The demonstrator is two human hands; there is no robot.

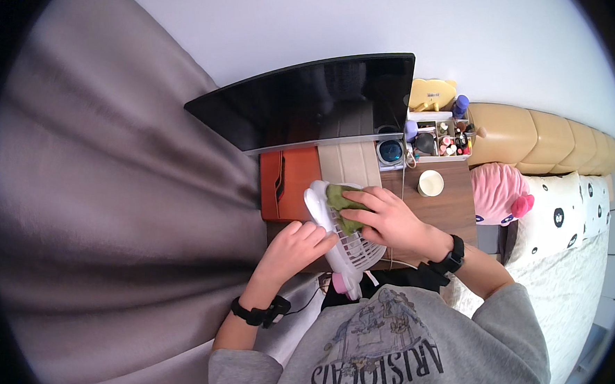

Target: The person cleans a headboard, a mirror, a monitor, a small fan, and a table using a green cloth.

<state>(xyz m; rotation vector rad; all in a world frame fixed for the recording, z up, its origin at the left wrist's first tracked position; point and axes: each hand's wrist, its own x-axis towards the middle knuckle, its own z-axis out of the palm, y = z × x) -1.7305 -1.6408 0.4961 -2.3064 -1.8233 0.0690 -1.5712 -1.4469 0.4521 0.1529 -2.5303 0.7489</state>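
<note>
A white electric fan (361, 249) with a slatted grille and a pink knob (339, 283) lies tilted at the near edge of the wooden desk. On its left side my left hand (297, 247) grips the white rim with curled fingers. My right hand (392, 216) presses a green cloth (347, 203) onto the far part of the grille, fingers spread over the fabric. Part of the grille is hidden under the cloth and my right hand. Each wrist wears a black band.
A dark monitor (308, 103) stands behind an orange box (294, 185). To the right are a paper cup (430, 183), a blue-topped device (390, 151) and a cosmetics organizer (441, 156) on the wooden desk (449, 210). A grey curtain (130, 201) hangs left; a bed with pillows (551, 205) lies right.
</note>
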